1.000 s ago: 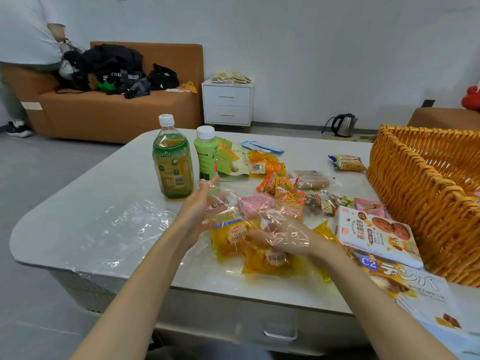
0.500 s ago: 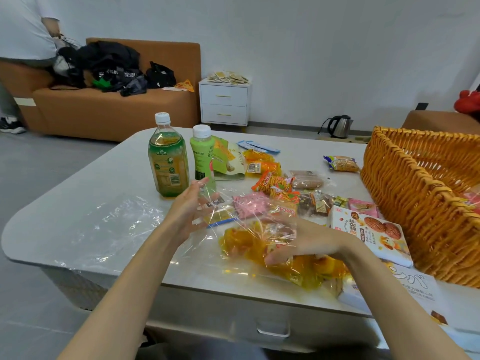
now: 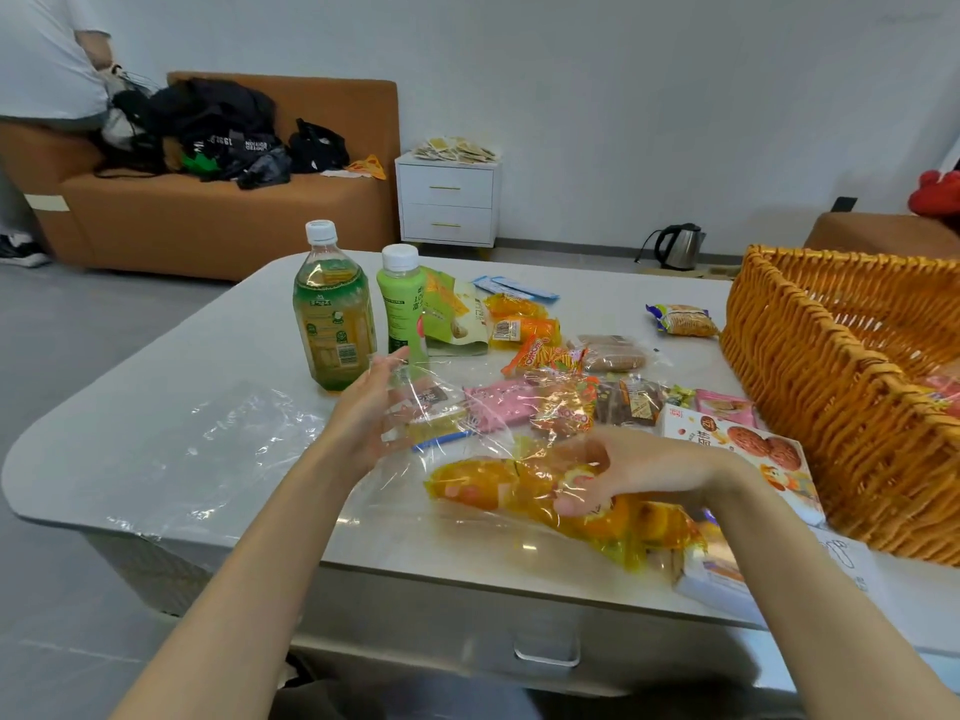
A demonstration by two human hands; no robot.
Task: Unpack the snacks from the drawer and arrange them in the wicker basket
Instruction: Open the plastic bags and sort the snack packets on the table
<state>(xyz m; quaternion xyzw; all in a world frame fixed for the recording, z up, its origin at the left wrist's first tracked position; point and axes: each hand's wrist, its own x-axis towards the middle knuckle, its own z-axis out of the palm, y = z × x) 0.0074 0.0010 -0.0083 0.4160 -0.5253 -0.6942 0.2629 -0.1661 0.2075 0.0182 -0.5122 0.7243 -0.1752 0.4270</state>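
The right hand (image 3: 613,475) curls its fingers round the yellow snack packs (image 3: 493,483), lying 10-to-4 o'clock inside the clear bag (image 3: 447,407), with the wicker basket (image 3: 831,330) at its 2 o'clock (nearer this hand), while the left hand (image 3: 374,407), fingers spread and relaxed, merely touches the film.

Woven wicker basket (image 3: 810,387); glossy clear plastic bag (image 3: 249,439).

Two bottles (image 3: 358,309) stand on the table (image 3: 156,397) left of the snacks (image 3: 561,366), the wicker basket (image 3: 841,387) at right.
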